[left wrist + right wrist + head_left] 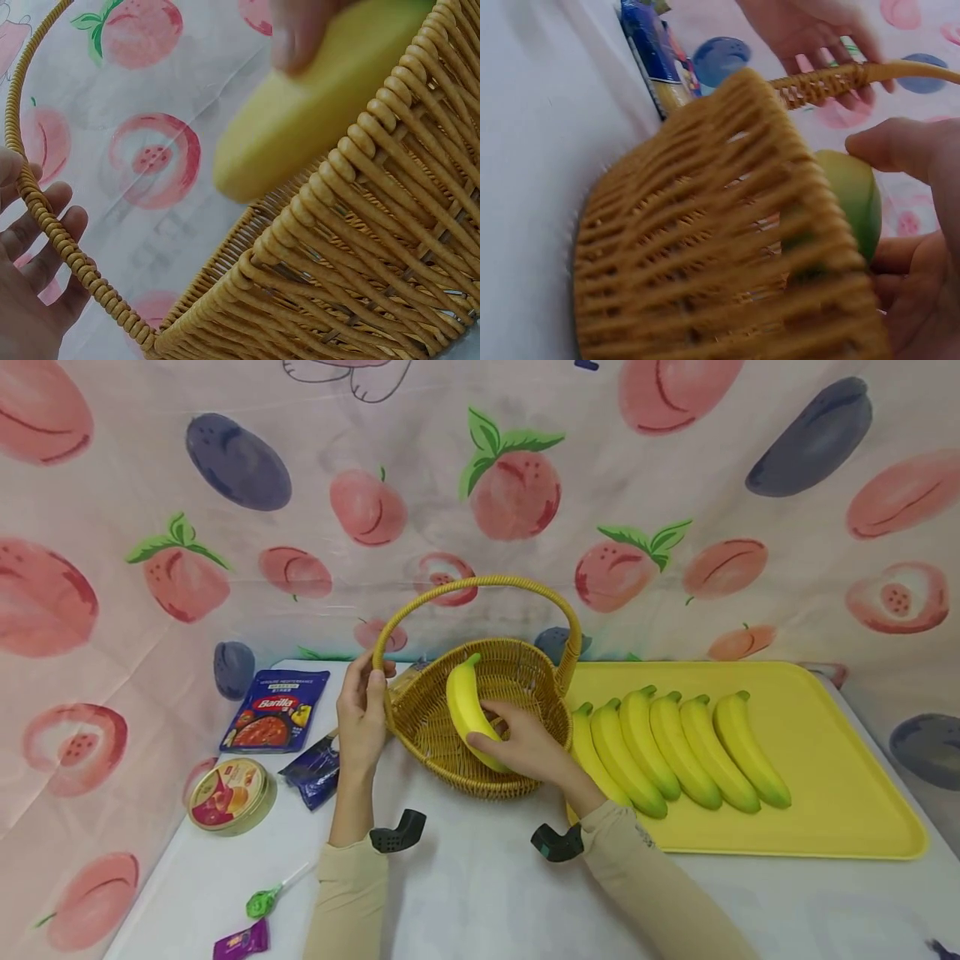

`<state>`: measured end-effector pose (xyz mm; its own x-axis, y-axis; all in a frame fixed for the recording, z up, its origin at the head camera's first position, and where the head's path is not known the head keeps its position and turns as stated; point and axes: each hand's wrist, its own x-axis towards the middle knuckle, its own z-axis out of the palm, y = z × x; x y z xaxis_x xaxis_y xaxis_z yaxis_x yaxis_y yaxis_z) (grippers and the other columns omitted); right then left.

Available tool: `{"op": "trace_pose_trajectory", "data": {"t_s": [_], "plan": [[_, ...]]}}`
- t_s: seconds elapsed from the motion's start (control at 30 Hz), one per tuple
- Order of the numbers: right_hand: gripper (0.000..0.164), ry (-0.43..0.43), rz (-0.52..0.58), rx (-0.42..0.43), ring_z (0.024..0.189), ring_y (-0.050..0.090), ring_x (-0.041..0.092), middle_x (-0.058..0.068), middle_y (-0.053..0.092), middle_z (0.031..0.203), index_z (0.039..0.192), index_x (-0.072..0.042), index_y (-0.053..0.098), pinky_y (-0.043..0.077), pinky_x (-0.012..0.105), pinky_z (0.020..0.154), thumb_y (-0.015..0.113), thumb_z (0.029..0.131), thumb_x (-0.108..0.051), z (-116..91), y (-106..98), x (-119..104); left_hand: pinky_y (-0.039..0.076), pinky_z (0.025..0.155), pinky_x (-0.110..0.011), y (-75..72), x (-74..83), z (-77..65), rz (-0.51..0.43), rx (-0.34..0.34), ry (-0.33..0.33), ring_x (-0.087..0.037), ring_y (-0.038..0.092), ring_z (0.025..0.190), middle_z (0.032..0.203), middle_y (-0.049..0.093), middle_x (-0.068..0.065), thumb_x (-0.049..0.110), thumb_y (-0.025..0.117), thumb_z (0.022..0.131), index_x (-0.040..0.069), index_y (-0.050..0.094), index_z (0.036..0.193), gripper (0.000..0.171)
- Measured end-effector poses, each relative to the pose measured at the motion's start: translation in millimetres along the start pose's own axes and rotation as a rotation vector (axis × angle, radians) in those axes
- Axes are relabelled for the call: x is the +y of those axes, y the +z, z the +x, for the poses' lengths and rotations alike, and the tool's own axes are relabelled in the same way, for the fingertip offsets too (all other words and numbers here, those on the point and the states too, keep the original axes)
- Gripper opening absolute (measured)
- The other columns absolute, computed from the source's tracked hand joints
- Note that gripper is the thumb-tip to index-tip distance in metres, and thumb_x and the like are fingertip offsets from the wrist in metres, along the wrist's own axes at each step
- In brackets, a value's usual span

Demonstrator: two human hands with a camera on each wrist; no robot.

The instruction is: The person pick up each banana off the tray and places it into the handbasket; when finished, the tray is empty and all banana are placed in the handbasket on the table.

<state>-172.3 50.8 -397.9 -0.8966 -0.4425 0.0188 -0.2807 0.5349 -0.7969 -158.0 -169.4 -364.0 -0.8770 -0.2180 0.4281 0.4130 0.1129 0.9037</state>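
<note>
A wicker basket (420, 750) with a tall arched handle stands mid-table. My left hand (363, 706) holds the handle's left side, thumb on one side and fingers behind it, as the left wrist view also shows. Over the basket's opening, my right hand (521, 739) grips a yellow banana (467, 702) between thumb and fingers. The banana tilts with its green stem pointing up and away from me. In the right wrist view, the basket wall (705, 225) covers part of the banana's green end (851, 199).
Several bananas (671, 752) lie side by side on a yellow tray (847, 777) at right. At left are a Barilla pouch (275, 710), a dark blue packet (315, 770), a round tin (231, 795), a green lollipop (262, 902) and a purple wrapped sweet (242, 941). Fruit-print cloth (480, 552) hangs behind.
</note>
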Motion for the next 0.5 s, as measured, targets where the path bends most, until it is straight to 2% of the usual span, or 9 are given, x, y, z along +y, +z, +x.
{"op": "trace_pose_trajectory", "data": {"t_s": [0.13, 0.27, 0.33, 0.4, 0.5], "plan": [[0.054, 0.050, -0.042, -0.055, 0.084, 0.054, 0.015, 0.003, 0.062, 0.105, 0.134, -0.011, 0.051, 0.045, 0.027, 0.070, 0.063, 0.088, -0.037, 9, 10, -2, 0.038, 0.084, -0.020, 1.2, -0.4, -0.5, -0.012, 0.004, 0.006, -0.024, 0.051, 0.100, 0.110, 0.053, -0.030, 0.009, 0.039, 0.101, -0.007, 0.045, 0.131, 0.034], [0.050, 0.102, -0.081, -0.127, 0.081, 0.053, 0.014, 0.004, 0.062, 0.100, 0.130, -0.009, 0.053, 0.044, 0.028, 0.071, 0.062, 0.089, -0.037, 14, 15, -6, 0.037, 0.085, -0.020, 1.3, -1.3, -0.5, -0.013, 0.002, 0.010, -0.018, 0.051, 0.099, 0.111, 0.054, -0.030, 0.009, 0.039, 0.101, -0.007, 0.045, 0.130, 0.034], [0.045, 0.109, -0.091, -0.162, 0.079, 0.053, 0.014, 0.004, 0.062, 0.095, 0.125, -0.010, 0.055, 0.044, 0.029, 0.071, 0.061, 0.090, -0.036, 17, 17, -8, 0.037, 0.084, -0.020, 1.1, -1.6, -0.1, -0.009, 0.003, 0.017, -0.018, 0.051, 0.098, 0.109, 0.056, -0.025, 0.009, 0.039, 0.101, -0.007, 0.045, 0.130, 0.034], [0.045, 0.111, -0.108, -0.189, 0.078, 0.053, 0.014, 0.003, 0.062, 0.093, 0.126, -0.010, 0.056, 0.044, 0.029, 0.072, 0.061, 0.090, -0.036, 21, 20, -8, 0.037, 0.083, -0.020, 0.8, -2.1, 0.3, -0.008, 0.004, 0.025, -0.015, 0.051, 0.096, 0.109, 0.056, -0.026, 0.009, 0.039, 0.101, -0.008, 0.045, 0.129, 0.034], [0.037, 0.104, -0.121, -0.227, 0.072, 0.053, 0.013, 0.002, 0.061, 0.083, 0.119, -0.012, 0.059, 0.043, 0.027, 0.067, 0.061, 0.090, -0.034, 25, 24, -8, 0.037, 0.084, -0.021, 0.9, -2.4, 0.3, -0.012, 0.000, 0.024, -0.019, 0.051, 0.098, 0.109, 0.055, -0.026, 0.009, 0.039, 0.101, -0.007, 0.045, 0.130, 0.034]]}}
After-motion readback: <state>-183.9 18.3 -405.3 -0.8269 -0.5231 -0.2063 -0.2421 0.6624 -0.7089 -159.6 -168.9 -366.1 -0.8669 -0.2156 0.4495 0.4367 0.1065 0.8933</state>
